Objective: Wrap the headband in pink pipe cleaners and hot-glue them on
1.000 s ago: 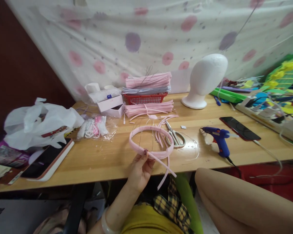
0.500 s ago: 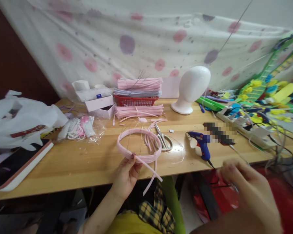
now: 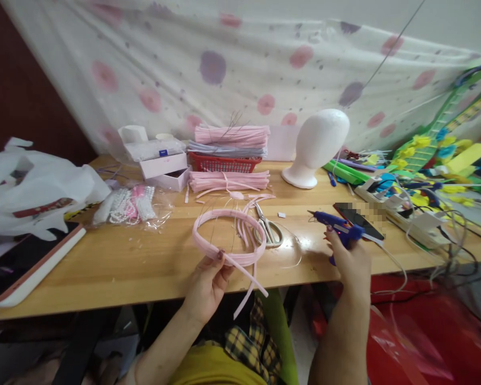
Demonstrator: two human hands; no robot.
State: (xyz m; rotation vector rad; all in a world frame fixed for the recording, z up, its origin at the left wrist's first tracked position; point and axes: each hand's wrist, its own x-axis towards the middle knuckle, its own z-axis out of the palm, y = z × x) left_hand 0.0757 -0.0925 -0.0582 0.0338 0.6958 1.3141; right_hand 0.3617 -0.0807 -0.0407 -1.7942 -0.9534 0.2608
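Observation:
Between the thumb and fingers of my left hand (image 3: pixel 209 286) is a ring of pale pink strips (image 3: pixel 200 243), held just over the table's front edge. Two loose strip ends (image 3: pixel 253 280) cross and hang below the ring. My right hand (image 3: pixel 349 262) is wrapped around the handle of a blue glue gun (image 3: pixel 332 220), whose nozzle points left. Scissors with pale handles (image 3: pixel 273 235) lie on the table right behind the ring, beside cut pink strips (image 3: pixel 244 227) and thin wire.
Bundled pink strips (image 3: pixel 228 183) lie before a red basket (image 3: pixel 224 162). A white foam head (image 3: pixel 318 147) stands at the back. A phone (image 3: pixel 358 219), a power strip (image 3: pixel 409 222) and cables are at right. Bagged pearl beads (image 3: pixel 128 206) and a plastic bag (image 3: pixel 48 187) sit left.
My right hand has moved left and up from beyond the table edge and closed on the glue gun, which is now slightly raised and turned. My left hand keeps the ring nearly still.

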